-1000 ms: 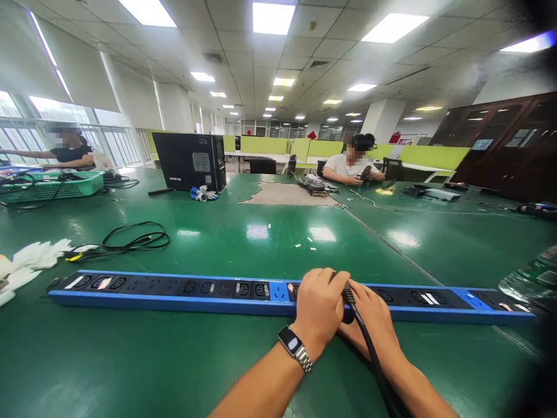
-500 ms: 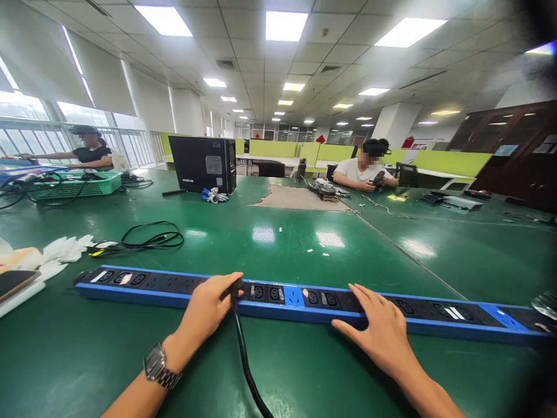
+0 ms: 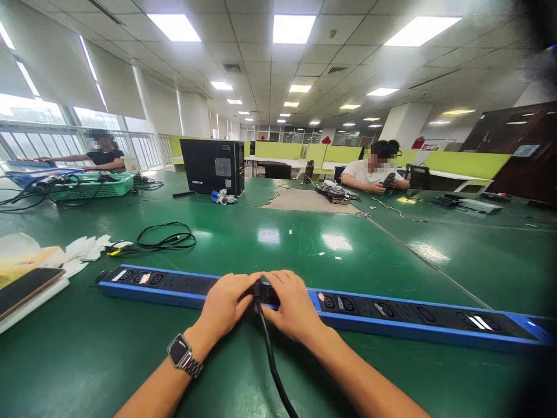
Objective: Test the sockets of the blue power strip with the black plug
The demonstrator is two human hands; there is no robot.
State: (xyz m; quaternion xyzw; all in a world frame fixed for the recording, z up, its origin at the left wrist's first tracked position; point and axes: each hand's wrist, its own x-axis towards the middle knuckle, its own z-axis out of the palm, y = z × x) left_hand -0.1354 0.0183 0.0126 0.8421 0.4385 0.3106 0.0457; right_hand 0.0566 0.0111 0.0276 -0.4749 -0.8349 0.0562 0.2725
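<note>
A long blue-edged power strip (image 3: 369,322) with black sockets lies across the green table (image 3: 243,244). A black cable (image 3: 275,363) runs from a plug (image 3: 256,290) at the strip down toward the bottom edge. My left hand (image 3: 226,302), with a watch on its wrist, holds the plug between thumb and fingers. From the right, my right hand (image 3: 293,305) meets it at the strip, fingertips close to the plug and thumb at the strip's near side. Whether the right fingers also touch the plug is hidden.
Behind stand a black computer case (image 3: 211,168) and gloves (image 3: 223,197). A coiled cable (image 3: 167,238), tissues (image 3: 87,248) and a phone (image 3: 28,290) lie left. A green basket (image 3: 100,187) is farther back. Two people sit across the table.
My right hand has moved left along the strip to beside the left hand and the plug. The left hand keeps the plug. The whole view has shifted a little.
</note>
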